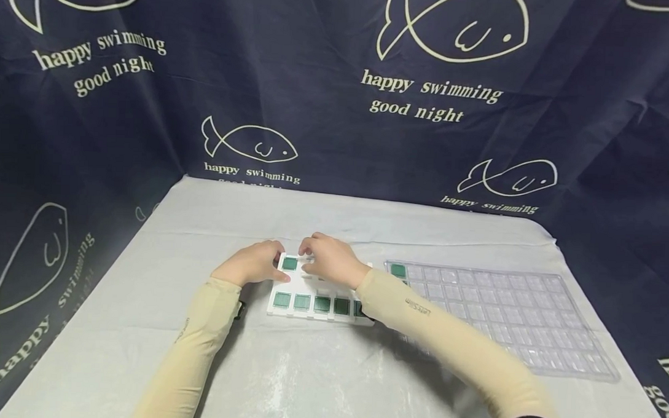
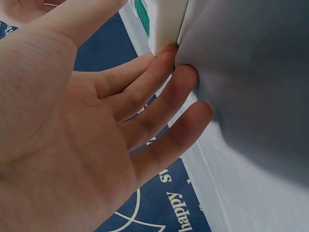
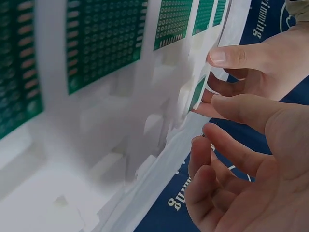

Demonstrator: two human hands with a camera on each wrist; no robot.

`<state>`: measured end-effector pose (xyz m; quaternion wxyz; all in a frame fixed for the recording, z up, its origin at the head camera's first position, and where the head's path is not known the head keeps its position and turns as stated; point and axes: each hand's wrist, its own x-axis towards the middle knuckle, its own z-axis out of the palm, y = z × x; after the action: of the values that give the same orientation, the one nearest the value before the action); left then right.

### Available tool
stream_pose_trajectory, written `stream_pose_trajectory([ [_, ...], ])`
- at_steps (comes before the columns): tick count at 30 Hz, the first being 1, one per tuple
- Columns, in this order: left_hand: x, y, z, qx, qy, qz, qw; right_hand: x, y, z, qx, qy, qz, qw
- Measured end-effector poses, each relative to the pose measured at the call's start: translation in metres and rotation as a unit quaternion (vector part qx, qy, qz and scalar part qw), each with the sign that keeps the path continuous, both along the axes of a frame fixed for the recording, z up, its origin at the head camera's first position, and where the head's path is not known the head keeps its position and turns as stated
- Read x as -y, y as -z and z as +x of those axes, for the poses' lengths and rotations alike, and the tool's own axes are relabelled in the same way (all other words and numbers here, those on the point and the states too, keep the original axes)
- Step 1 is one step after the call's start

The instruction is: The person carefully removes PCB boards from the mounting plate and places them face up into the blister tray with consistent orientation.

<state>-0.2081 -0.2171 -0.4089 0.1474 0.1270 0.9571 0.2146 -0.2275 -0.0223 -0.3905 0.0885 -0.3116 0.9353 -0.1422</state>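
A white slotted tray [image 1: 304,286] lies in front of me. My left hand [image 1: 252,264] grips its left end, thumb on the top face and fingers against the side edge. One green perforated circuit board [image 1: 290,264] sits in the back-left slot, close to the left thumb. Along the tray's front row lie several more green boards [image 1: 322,304]. My right hand [image 1: 332,261] is over the back row, its fingers loosely bent. In the right wrist view, a gap shows between thumb and index finger [image 3: 236,150], with nothing in it. Part of the back row is hidden under this hand.
To the right lies a clear plastic compartment tray [image 1: 561,287], with a green board [image 1: 399,271] in its back-left compartment. My right forearm reaches across its near-left part. A white cloth [image 1: 329,369] covers the table, and dark blue printed fabric [image 1: 338,98] hangs behind and at both sides.
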Motion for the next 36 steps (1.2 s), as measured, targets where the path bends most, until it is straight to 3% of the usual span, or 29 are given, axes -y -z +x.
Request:
stream_pose_trajectory([
  [14, 0.001, -0.002, 0.0, 0.004, -0.002, -0.004, 1.0, 0.019, 0.012, -0.004, 0.018, -0.008, 0.014, 0.9997],
  [36, 0.001, -0.001, 0.002, -0.005, 0.002, 0.003, 1.0, 0.033, 0.015, -0.002, -0.014, -0.015, 0.049, 0.9986],
])
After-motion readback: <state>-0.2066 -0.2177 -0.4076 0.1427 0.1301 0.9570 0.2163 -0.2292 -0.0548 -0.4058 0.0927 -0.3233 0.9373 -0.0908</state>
